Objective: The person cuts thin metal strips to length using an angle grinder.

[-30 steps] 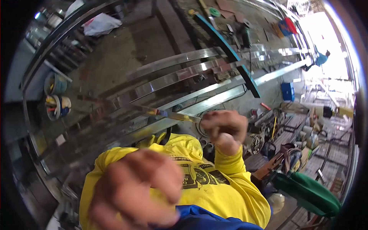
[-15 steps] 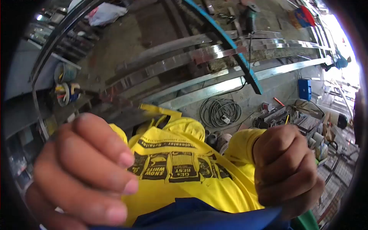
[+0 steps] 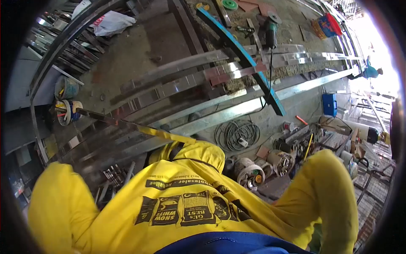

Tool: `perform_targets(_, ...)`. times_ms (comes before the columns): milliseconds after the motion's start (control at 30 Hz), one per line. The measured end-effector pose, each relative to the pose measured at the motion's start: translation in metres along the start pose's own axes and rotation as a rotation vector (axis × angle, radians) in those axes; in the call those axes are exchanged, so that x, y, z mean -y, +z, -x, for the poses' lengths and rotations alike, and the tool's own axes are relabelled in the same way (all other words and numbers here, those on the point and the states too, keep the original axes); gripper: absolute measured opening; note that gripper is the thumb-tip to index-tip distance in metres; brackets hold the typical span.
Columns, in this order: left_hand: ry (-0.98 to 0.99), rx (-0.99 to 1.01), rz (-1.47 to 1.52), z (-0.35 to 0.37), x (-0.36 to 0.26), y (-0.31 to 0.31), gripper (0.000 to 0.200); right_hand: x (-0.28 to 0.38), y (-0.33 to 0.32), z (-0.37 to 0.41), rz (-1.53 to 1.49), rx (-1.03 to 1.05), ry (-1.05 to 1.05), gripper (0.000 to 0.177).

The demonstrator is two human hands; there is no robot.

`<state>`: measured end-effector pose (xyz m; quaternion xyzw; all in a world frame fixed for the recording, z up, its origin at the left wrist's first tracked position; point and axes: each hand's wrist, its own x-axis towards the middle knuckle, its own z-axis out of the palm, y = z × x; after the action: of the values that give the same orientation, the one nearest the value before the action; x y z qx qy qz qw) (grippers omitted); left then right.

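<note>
Yellow sleeves sharply bent, elbows wide

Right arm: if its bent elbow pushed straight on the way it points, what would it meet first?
Likely the clutter beside the yellow stick, just past the elbow in the picture, though depth is unclear. The right hand is out of view.

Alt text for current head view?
Yellow shirt fills the foreground, both sleeves bent at the elbows, hands out of view. Beyond it, a blue bar crosses metal bars, with a grinder past them and a coiled cable this side.
</note>
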<state>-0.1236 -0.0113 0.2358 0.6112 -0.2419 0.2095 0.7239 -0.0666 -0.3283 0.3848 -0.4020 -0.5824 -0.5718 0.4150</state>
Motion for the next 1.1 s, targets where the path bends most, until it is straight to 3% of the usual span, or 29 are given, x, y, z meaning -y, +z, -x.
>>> perform_targets(167, -0.277, 0.094, 0.025, 0.047, 0.041, -0.005, 0.013, 0.024, 0.006, 0.020, -0.081, 0.078, 0.302, 0.042)
perform_targets(400, -0.515, 0.185, -0.006, 0.094, 0.063, -0.022, 0.015, 0.069, 0.051, 0.123, -0.180, 0.084, 1.066, 0.043)
perform_targets(533, -0.593, 0.199, -0.033, 0.111, 0.062, -0.035, 0.017, 0.098, 0.087, 0.172, -0.194, 0.096, 1.348, 0.044)
perform_targets(1100, -0.697, 0.215, -0.084, 0.139, 0.061, -0.056, 0.023, 0.154, 0.124, 0.190, -0.160, 0.155, 1.568, 0.046)
